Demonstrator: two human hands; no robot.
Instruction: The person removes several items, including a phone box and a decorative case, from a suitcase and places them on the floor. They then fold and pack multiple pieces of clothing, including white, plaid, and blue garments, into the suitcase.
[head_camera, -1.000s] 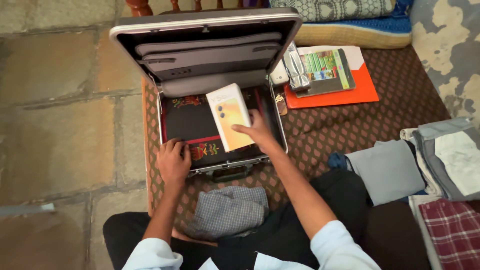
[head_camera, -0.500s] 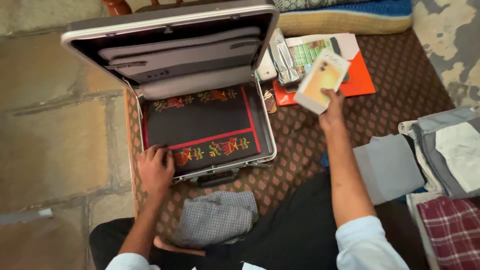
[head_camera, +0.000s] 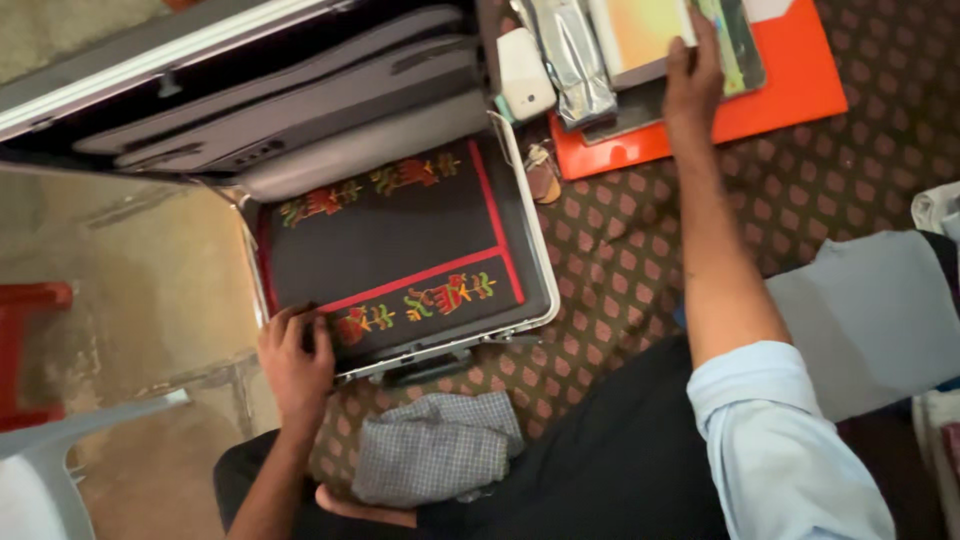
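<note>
Your right hand (head_camera: 694, 75) reaches far forward and lies with its fingers pressed flat on the yellow-orange box (head_camera: 645, 30), which rests on the stack of papers over the orange folder (head_camera: 790, 95), just right of the open briefcase (head_camera: 395, 235). Your left hand (head_camera: 295, 360) grips the near left corner of the briefcase, fingers curled over its rim onto the black embroidered cloth (head_camera: 390, 245) inside. A folded checked cloth (head_camera: 435, 450) lies in your lap, just below the case.
</note>
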